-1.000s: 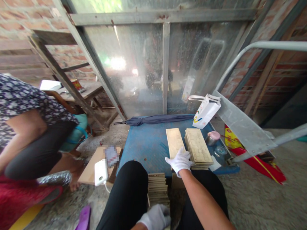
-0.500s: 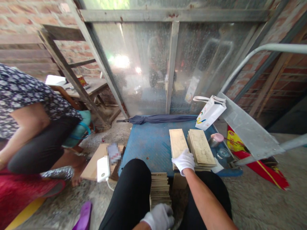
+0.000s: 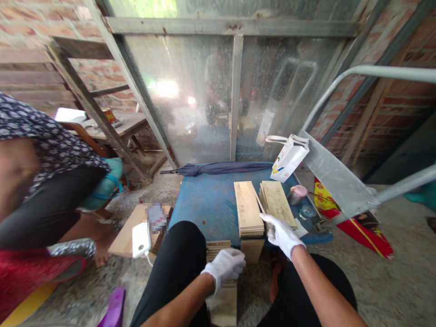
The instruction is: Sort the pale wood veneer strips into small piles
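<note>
Two stacks of thin pale boards that look like wood, a left stack [image 3: 247,206] and a right stack [image 3: 279,202], lie side by side on a blue tabletop [image 3: 200,200]. My right hand [image 3: 281,234], in a white glove, is at the near end of the gap between them. Its fingertips pinch a thin board [image 3: 258,200] seen nearly edge-on, leaning in that gap. My left hand [image 3: 226,267], also gloved, is between my knees over a lower pile of boards [image 3: 223,306]. Its fingers are curled; what they hold, if anything, is hidden.
A folded umbrella [image 3: 221,169] lies along the table's back edge. To the right are a white paper bag [image 3: 289,159], a pink-lidded container [image 3: 297,194] and a metal frame [image 3: 344,181]. Another person sits at the left, beside a cardboard box [image 3: 124,234] bearing a white device [image 3: 141,240].
My right hand has moved right, off the left stack to the gap between the stacks. My left hand has moved up and forward over the lower pile. The view has shifted slightly.
</note>
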Motion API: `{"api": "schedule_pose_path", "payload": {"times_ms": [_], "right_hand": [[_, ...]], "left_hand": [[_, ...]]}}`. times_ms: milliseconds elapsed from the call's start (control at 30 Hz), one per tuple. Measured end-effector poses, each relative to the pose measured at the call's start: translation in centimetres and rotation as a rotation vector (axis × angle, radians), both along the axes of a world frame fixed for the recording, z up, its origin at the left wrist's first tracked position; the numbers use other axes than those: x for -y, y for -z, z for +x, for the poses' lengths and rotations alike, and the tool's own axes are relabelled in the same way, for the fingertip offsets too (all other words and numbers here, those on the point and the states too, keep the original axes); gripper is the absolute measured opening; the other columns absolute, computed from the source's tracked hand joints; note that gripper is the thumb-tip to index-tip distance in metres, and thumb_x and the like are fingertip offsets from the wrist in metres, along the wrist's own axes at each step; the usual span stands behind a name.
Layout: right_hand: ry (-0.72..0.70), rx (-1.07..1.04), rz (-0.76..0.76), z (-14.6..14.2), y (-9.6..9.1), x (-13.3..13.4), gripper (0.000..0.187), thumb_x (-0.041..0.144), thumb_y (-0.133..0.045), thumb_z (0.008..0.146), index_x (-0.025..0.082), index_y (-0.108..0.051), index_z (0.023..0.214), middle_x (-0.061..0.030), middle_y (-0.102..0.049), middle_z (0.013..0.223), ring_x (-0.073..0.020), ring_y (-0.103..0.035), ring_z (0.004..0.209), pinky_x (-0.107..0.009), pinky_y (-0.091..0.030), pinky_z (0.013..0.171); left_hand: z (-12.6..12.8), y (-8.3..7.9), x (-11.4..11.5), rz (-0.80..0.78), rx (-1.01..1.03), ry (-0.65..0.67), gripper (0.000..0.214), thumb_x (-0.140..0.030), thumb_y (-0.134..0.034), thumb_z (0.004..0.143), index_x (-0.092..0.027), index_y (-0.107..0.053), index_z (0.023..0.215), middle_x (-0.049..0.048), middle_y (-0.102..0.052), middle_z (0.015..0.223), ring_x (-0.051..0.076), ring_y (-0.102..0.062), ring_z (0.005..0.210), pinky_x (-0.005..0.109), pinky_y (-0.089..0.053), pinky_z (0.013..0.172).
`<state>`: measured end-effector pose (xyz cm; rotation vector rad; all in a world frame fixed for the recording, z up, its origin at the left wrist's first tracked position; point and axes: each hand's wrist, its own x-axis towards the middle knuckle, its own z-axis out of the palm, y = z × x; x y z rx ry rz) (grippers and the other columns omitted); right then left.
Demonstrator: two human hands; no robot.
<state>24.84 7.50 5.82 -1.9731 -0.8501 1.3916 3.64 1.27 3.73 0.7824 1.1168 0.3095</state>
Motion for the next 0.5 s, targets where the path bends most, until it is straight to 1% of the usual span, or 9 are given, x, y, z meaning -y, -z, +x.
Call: {"api": "schedule_pose_path", "payload": {"times_ms": [33, 67, 100, 167, 233, 333, 400, 433, 500], "right_hand": [[0.059, -0.093, -0.023, 0.4, -0.3, 0.6, 0.055, 0.063, -0.059, 0.073, 0.016, -0.061, 0.102, -0.0053, -0.063, 0.073, -0.0179, -0.06, 0.064, -0.028, -0.048, 0.058], [0.106, -0.176, -0.033, 0.6, -0.6, 1.2, 0.052, 0.06, -0.061, 0.072, 0.016, -0.06, 0.102, -0.004, -0.062, 0.072, -0.0165, -0.058, 0.062, -0.028, -0.048, 0.058], [0.139, -0.244, -0.028, 0.8, -1.0, 1.7, 0.05, 0.056, -0.062, 0.072, 0.017, -0.06, 0.102, -0.0034, -0.061, 0.072, -0.0157, -0.058, 0.062, -0.028, -0.048, 0.059], [0.169, -0.334, 0.003, 1.1, -1.9, 2.6, 0.046, 0.052, -0.062, 0.073, 0.018, -0.06, 0.103, -0.0033, -0.062, 0.076, -0.0153, -0.059, 0.065, -0.028, -0.049, 0.063], [0.18, -0.412, 0.057, 1.2, -3.0, 3.4, 0.042, 0.05, -0.064, 0.073, 0.02, -0.06, 0.101, -0.0028, -0.063, 0.081, -0.0151, -0.06, 0.071, -0.028, -0.05, 0.067], [0.214, -0.571, 0.178, 1.3, -4.5, 4.4, 0.039, 0.045, -0.075, 0.067, 0.022, -0.06, 0.095, 0.0014, -0.064, 0.084, -0.0132, -0.06, 0.075, -0.026, -0.049, 0.07], [0.242, -0.629, 0.237, 1.2, -5.3, 4.9, 0.044, 0.041, -0.081, 0.062, 0.024, -0.06, 0.097, 0.0029, -0.064, 0.083, -0.013, -0.061, 0.078, -0.026, -0.05, 0.072], [0.255, -0.628, 0.254, 1.2, -5.5, 4.9, 0.048, 0.04, -0.082, 0.061, 0.024, -0.059, 0.101, 0.0026, -0.064, 0.085, -0.0139, -0.062, 0.081, -0.027, -0.05, 0.075], [0.263, -0.571, 0.278, 1.0, -5.7, 4.8, 0.061, 0.041, -0.082, 0.058, 0.024, -0.057, 0.111, -0.0007, -0.067, 0.094, -0.0179, -0.064, 0.092, -0.03, -0.051, 0.082]], "left_hand": [[0.5, -0.6, -1.0, -0.019, 0.074, -0.075, 0.038, -0.047, -0.069, 0.069, -0.019, -0.044, 0.077, -0.0067, -0.043, 0.064, 0.003, -0.032, 0.049, 0.02, -0.02, 0.048], [1.0, -1.2, -2.0, -0.012, 0.125, -0.115, 0.04, -0.047, -0.071, 0.068, -0.019, -0.043, 0.076, -0.0073, -0.041, 0.063, 0.002, -0.031, 0.048, 0.02, -0.017, 0.047], [1.5, -1.7, -3.1, -0.004, 0.169, -0.142, 0.041, -0.046, -0.072, 0.068, -0.019, -0.043, 0.075, -0.0079, -0.039, 0.061, 0.002, -0.03, 0.047, 0.02, -0.015, 0.046], [2.5, -2.9, -5.1, 0.007, 0.226, -0.143, 0.042, -0.046, -0.074, 0.067, -0.018, -0.043, 0.073, -0.0087, -0.037, 0.058, 0.002, -0.029, 0.045, 0.021, -0.015, 0.046], [3.4, -4.0, -6.9, 0.024, 0.211, -0.173, 0.044, -0.049, -0.075, 0.067, -0.017, -0.045, 0.073, -0.0076, -0.041, 0.058, 0.002, -0.032, 0.045, 0.02, -0.019, 0.045], [4.5, -6.1, -9.5, 0.052, 0.195, -0.235, 0.047, -0.055, -0.074, 0.068, -0.016, -0.049, 0.074, -0.0049, -0.049, 0.059, 0.004, -0.039, 0.045, 0.02, -0.028, 0.046], [5.2, -7.9, -11.0, 0.077, 0.125, -0.276, 0.051, -0.06, -0.073, 0.067, -0.015, -0.054, 0.081, -0.0001, -0.058, 0.067, 0.007, -0.05, 0.051, 0.022, -0.039, 0.051], [5.5, -8.9, -11.7, 0.088, 0.095, -0.288, 0.054, -0.063, -0.072, 0.067, -0.014, -0.055, 0.083, 0.0012, -0.06, 0.069, 0.008, -0.052, 0.053, 0.023, -0.042, 0.054], [6.3, -10.9, -12.9, 0.111, 0.064, -0.298, 0.059, -0.068, -0.069, 0.066, -0.014, -0.055, 0.087, 0.0027, -0.062, 0.072, 0.01, -0.055, 0.056, 0.024, -0.046, 0.057]]}}
